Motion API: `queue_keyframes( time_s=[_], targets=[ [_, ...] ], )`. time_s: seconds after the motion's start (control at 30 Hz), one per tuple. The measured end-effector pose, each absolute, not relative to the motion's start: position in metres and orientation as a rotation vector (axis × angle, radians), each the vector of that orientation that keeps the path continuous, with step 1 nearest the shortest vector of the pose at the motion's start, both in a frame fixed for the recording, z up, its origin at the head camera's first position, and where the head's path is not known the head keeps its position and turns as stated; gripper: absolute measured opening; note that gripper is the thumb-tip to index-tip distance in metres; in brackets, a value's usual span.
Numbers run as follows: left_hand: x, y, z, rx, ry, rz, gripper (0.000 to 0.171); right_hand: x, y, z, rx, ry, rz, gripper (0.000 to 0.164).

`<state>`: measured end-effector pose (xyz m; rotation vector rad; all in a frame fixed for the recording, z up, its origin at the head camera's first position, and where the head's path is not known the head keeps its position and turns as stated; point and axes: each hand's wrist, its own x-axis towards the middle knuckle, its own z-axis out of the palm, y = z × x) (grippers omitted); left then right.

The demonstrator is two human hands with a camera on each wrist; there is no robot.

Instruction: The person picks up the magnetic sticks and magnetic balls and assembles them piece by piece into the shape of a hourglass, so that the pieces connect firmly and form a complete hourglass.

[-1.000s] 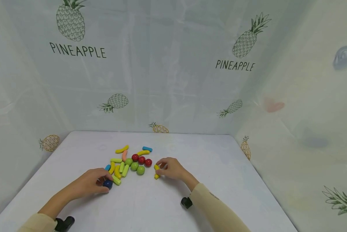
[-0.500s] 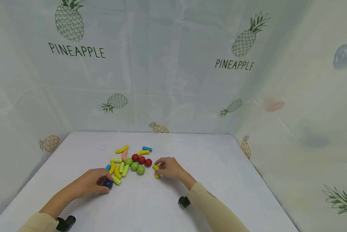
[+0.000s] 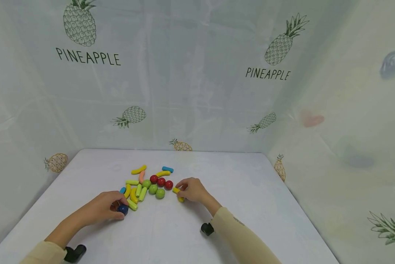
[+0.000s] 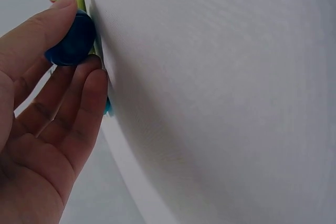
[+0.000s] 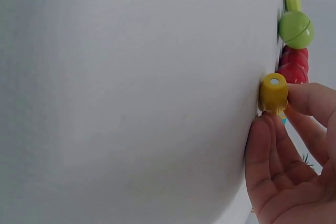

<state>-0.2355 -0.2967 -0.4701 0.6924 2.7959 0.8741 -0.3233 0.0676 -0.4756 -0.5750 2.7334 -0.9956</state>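
L hand pinching dark-blue ball; R hand pinching yellow pc.
Ball: lower L of head frame, just beside lime cylinder; L wrist view, upper L, it's btwn thumb & fingertips, thumb above, fingertips below. Yellow pc: just below ctr of head frame, near 3 red balls, mid part hidden by fingers; R wrist view, R side, thumb on its R, fingertips under, flat end showing.

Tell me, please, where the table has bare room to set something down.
The table is bare right of the right hand and between the sleeves. Small pieces crowd the stretch from the blue ball to the red balls.
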Motion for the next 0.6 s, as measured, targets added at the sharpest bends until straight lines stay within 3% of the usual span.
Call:
queue_keyframes(
  time_s=[0.6],
  targets=[
    [-0.236, -0.294, -0.468, 0.656, 2.798, 0.861, 0.036, -0.32, 0.087, -0.469, -0.586, 2.671, -1.053, 0.016]
  ],
)
